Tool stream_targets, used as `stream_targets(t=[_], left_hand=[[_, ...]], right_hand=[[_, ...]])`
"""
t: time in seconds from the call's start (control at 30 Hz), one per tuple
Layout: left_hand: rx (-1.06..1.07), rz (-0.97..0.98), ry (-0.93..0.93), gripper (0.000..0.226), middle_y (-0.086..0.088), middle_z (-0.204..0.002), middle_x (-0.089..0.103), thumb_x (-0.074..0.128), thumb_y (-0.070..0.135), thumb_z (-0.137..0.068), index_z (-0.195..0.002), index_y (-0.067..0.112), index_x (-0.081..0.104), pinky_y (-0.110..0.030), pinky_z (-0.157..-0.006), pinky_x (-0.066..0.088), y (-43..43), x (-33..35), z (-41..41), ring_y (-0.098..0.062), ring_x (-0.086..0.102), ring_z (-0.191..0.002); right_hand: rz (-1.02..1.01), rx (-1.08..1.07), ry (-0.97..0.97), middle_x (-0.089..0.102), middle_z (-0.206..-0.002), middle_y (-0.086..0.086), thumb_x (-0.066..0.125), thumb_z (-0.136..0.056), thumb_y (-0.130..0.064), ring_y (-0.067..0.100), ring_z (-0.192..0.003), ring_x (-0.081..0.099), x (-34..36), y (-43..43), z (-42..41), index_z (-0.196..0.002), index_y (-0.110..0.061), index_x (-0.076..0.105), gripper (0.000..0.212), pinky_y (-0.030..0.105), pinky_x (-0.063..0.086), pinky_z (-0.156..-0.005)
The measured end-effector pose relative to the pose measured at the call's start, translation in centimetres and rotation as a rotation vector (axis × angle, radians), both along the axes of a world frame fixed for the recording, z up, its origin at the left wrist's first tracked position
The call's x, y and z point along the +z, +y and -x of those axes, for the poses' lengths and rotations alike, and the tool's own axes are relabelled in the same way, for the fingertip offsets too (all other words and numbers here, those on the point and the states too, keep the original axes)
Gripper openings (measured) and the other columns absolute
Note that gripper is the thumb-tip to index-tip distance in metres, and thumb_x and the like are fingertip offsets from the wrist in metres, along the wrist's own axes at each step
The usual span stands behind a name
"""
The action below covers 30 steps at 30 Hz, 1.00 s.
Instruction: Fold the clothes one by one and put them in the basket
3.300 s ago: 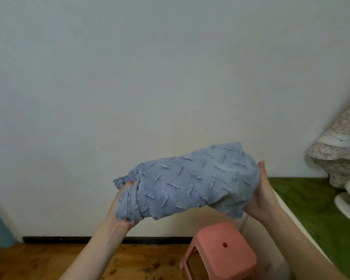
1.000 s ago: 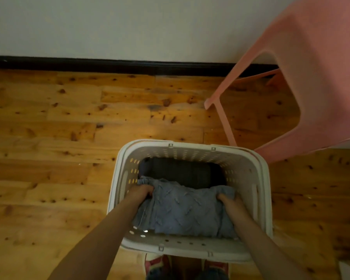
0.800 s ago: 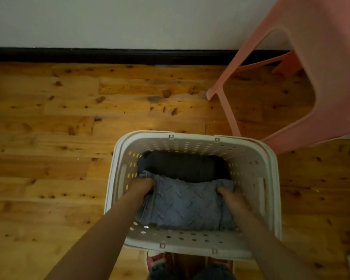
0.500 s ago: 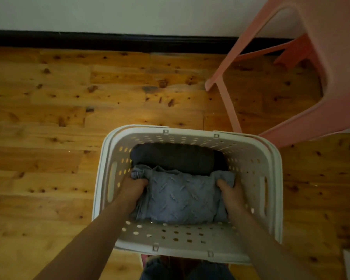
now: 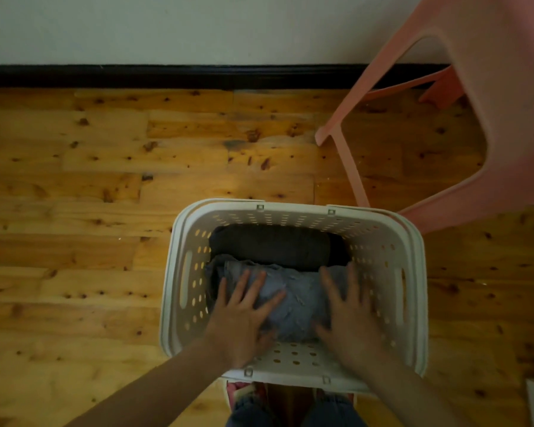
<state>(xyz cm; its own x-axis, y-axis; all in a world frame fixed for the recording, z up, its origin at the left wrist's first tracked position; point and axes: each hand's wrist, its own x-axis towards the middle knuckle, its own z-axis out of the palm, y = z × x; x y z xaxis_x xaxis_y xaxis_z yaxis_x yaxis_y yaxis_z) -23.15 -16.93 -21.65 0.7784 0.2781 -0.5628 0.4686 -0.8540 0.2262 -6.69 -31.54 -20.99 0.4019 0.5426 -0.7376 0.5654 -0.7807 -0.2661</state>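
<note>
A white perforated laundry basket (image 5: 410, 241) stands on the wooden floor right below me. Inside it, the folded grey-blue textured garment (image 5: 299, 294) lies in the near half. Behind it, against the far wall of the basket, lies a darker grey folded piece (image 5: 272, 246). My left hand (image 5: 244, 309) rests flat on the left part of the grey-blue garment, fingers spread. My right hand (image 5: 346, 306) lies flat on its right part, fingers apart too. Neither hand grips the cloth.
A pink plastic stool (image 5: 506, 118) stands to the right behind the basket, one leg (image 5: 349, 161) close to the basket's far rim. A black skirting board (image 5: 167, 75) runs along the white wall. My legs and feet show under the near rim.
Earlier I held the folded garment up in both hands. It went down into the basket; in the last half second both hands let go of its ends and opened flat on top.
</note>
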Motion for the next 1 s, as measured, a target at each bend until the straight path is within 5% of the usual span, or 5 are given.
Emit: stream_targets(t=[0.13, 0.27, 0.47, 0.73, 1.0], left_hand=[[-0.146, -0.013, 0.046, 0.083, -0.011, -0.159, -0.015, 0.034, 0.058, -0.088, -0.140, 0.046, -0.029, -0.057, -0.112, 0.020, 1.0, -3.5, -0.2, -0.038, -0.008, -0.144], [-0.137, 0.062, 0.178, 0.114, -0.014, -0.155, 0.021, 0.061, 0.066, -0.066, -0.150, 0.035, -0.009, -0.052, -0.093, 0.048, 2.2, -6.1, -1.0, -0.039, 0.028, -0.139], [-0.131, 0.143, 0.107, 0.078, 0.001, -0.138, -0.049, 0.022, 0.067, -0.082, -0.114, 0.060, -0.049, -0.049, -0.116, -0.011, 2.2, -6.0, 0.2, -0.026, -0.041, -0.129], [-0.132, 0.123, 0.392, 0.076, -0.006, -0.159, -0.018, 0.045, 0.044, -0.094, -0.150, 0.040, -0.006, -0.054, -0.115, 0.004, 2.4, -3.0, -4.1, -0.033, -0.011, -0.146], [0.168, -0.051, -0.369, 0.046, -0.008, -0.138, 0.049, 0.047, 0.022, -0.096, -0.141, 0.013, 0.042, -0.039, -0.099, 0.039, 5.2, 9.1, -8.7, -0.027, 0.048, -0.122]], right_hand=[[0.153, 0.155, 0.094, -0.039, -0.152, 0.008, 0.051, -0.094, -0.048, 0.048, -0.138, -0.029, -1.3, 1.3, 1.5, -0.145, -0.044, -0.022, 0.090, 0.060, 0.018, -0.115], [0.271, 0.200, 0.055, -0.038, -0.152, 0.014, 0.051, -0.096, -0.041, 0.057, -0.135, -0.025, -4.3, 2.8, 1.6, -0.144, -0.042, -0.027, 0.091, 0.065, 0.023, -0.111], [0.114, 0.041, 0.240, -0.038, -0.153, 0.005, 0.048, -0.095, -0.041, 0.047, -0.137, -0.032, -3.9, 1.0, 0.1, -0.147, -0.047, -0.016, 0.083, 0.063, 0.002, -0.116], [0.345, 0.178, 0.153, -0.022, -0.158, 0.009, 0.055, -0.093, -0.041, 0.053, -0.141, -0.010, -2.6, 4.3, -1.3, -0.149, -0.046, -0.010, 0.086, 0.069, 0.016, -0.111], [-0.257, 0.101, -0.153, 0.023, -0.156, 0.011, 0.052, -0.093, -0.017, 0.031, -0.143, 0.022, 7.5, 6.7, -2.0, -0.152, -0.023, 0.016, 0.069, 0.044, 0.025, -0.116]])
